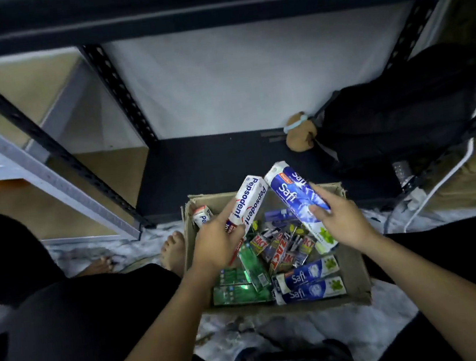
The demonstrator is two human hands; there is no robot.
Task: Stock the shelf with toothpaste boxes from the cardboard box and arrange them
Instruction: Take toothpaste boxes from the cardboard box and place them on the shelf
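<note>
A cardboard box [361, 273] sits on the floor below me, holding several toothpaste boxes: green ones [239, 292], blue Safi ones [308, 290], red-and-black ones [279, 253] and a white Pepsodent one [202, 215]. My left hand [218, 243] grips white Pepsodent boxes [248, 201], tilted up over the box's far left. My right hand [342, 221] grips a blue-and-white Safi box [293, 194], tilted up over the far right. The dark bottom shelf [214, 168] lies just beyond the cardboard box.
Black perforated uprights [115, 87] frame the rack. A black bag [398, 116] with a brown plush toy [298, 133] fills the shelf's right end. A white cable [442, 177] runs at right. My bare feet [173, 249] rest left of the box. A grey frame [32, 171] leans at left.
</note>
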